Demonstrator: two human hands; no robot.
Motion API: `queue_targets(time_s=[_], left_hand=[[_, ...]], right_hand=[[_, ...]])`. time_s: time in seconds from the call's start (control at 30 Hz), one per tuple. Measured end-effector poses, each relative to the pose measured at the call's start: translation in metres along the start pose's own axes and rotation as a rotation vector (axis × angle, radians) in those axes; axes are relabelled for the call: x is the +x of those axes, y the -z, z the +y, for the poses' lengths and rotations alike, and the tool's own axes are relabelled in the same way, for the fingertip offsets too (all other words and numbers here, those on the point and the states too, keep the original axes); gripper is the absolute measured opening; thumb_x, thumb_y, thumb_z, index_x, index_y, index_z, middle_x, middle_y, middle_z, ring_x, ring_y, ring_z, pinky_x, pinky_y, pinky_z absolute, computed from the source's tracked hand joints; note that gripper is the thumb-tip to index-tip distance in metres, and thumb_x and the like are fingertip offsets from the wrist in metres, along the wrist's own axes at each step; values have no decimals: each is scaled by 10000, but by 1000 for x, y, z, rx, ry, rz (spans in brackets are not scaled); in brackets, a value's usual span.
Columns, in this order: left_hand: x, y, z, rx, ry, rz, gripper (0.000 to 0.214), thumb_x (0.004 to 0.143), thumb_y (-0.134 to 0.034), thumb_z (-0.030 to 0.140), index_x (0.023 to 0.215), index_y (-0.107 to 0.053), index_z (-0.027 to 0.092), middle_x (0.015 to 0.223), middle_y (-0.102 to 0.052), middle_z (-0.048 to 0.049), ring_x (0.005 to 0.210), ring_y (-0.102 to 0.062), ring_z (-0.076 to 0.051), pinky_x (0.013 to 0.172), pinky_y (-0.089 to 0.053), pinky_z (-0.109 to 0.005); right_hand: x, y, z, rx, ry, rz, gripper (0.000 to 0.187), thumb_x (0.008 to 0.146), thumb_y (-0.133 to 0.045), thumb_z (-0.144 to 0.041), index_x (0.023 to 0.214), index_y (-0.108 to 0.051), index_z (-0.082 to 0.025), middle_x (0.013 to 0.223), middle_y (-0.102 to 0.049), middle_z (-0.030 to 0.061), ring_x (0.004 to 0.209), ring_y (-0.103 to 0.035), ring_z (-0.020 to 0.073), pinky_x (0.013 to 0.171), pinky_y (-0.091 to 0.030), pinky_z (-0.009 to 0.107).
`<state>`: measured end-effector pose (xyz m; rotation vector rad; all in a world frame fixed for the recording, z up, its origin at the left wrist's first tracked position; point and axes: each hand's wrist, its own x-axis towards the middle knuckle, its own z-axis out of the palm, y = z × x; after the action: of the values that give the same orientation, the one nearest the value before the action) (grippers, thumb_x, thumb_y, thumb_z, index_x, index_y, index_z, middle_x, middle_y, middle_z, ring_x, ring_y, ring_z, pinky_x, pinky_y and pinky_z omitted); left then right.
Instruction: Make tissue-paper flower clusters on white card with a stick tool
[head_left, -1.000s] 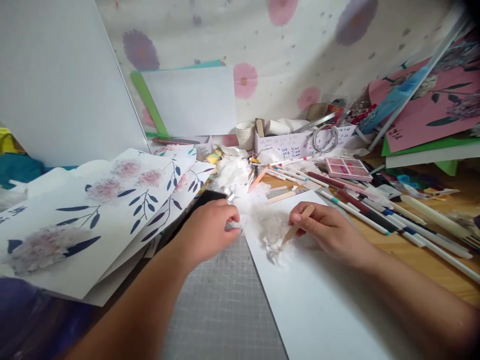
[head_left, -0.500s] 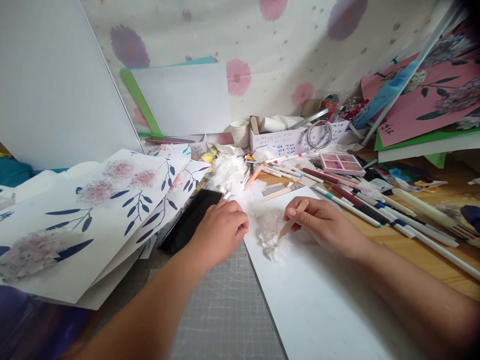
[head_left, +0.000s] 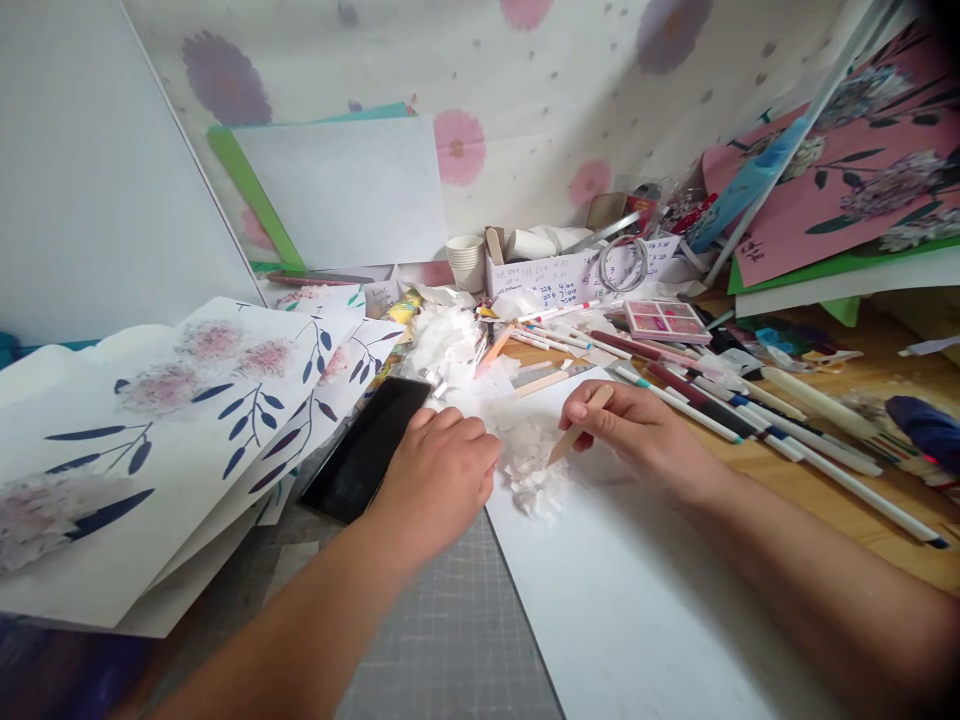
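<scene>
My right hand (head_left: 630, 428) pinches a flat wooden craft stick (head_left: 581, 425). The stick's lower tip touches, or nearly touches, a ruffled white paper flower (head_left: 536, 470). That flower lies on a large white sheet (head_left: 615, 580). My left hand (head_left: 442, 470) is curled closed at the sheet's left edge, close to the flower. Its fingertips are turned under, so I cannot see whether anything is in them. A black phone (head_left: 360, 455) lies just left of this hand on a grey cutting mat (head_left: 450, 610).
Finished flower pictures (head_left: 247, 400) are stacked at left. White paper scraps (head_left: 442, 345) pile up behind the phone. Several markers (head_left: 750, 420) spread across the wooden table at right. A pink palette (head_left: 667, 322), paper cups (head_left: 466, 262) and a white box (head_left: 547, 280) stand behind.
The view has turned slightly right, so the surroundings sit further left. My right hand still holds the craft stick at the flower, and my left hand stays curled beside the sheet.
</scene>
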<state>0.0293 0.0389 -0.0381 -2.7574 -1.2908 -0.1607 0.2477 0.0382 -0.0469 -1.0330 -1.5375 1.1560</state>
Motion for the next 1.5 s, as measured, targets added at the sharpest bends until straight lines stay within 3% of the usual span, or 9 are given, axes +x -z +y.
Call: queue_targets(time_s=[0.17,0.33,0.5,0.73,0.93,1.1,1.27,1.5], left_hand=[[2,-2,-3,-21,37,35,158,833,-494,158,703,-577,195,749,-625,-10,795,-526,-201,732,-333,-366],[1,1,-7,-326,185,129,110,774,-526,137,698,-572,202,738,-631,8,753,-557,-172,699,-382,-323],[-3,8,11,-541,111,164,132,779,-519,109,694,-558,202,739,-624,18,756,-553,-156,714,-400,-306],[-3,6,24,-588,37,93,126,802,-534,114,711,-557,199,752,-630,20,763,-545,-160,739,-404,-322],[-2,3,27,-605,33,97,136,792,-535,94,714,-572,200,822,-627,-3,804,-553,-171,780,-430,-344],[-4,1,27,-641,45,70,130,780,-573,102,741,-633,211,897,-598,-14,857,-563,-172,796,-449,-342],[-4,-1,26,-642,46,64,130,777,-597,116,757,-669,222,926,-585,-20,893,-563,-181,808,-460,-352],[-4,-3,25,-610,38,77,120,776,-616,119,747,-681,215,904,-575,-23,880,-559,-184,820,-460,-375]], right_hand=[[-3,-1,-4,29,37,-76,359,838,-597,-437,601,-518,-179,707,-572,4,608,-536,112,594,-435,254],[-4,-5,-6,-55,37,-141,365,861,-559,-459,631,-544,-177,700,-576,12,622,-533,119,598,-434,262],[-1,-3,-2,-84,43,-111,392,852,-555,-486,612,-519,-178,689,-568,8,615,-528,120,589,-434,262],[0,-2,-3,-91,59,-96,376,855,-557,-456,604,-516,-179,675,-573,8,596,-520,116,574,-427,257],[-5,-2,-5,5,196,147,305,864,-584,-361,611,-538,-195,716,-585,8,636,-556,122,580,-453,246],[-11,-9,-15,-174,248,-4,321,890,-530,-292,587,-481,-198,619,-580,-6,572,-536,110,555,-412,237],[-13,-16,-19,-309,318,-51,306,905,-494,-278,611,-498,-192,648,-614,6,572,-537,107,554,-403,232],[-15,-13,-22,-249,409,87,328,886,-501,-212,563,-443,-209,602,-594,2,557,-528,114,568,-411,247]])
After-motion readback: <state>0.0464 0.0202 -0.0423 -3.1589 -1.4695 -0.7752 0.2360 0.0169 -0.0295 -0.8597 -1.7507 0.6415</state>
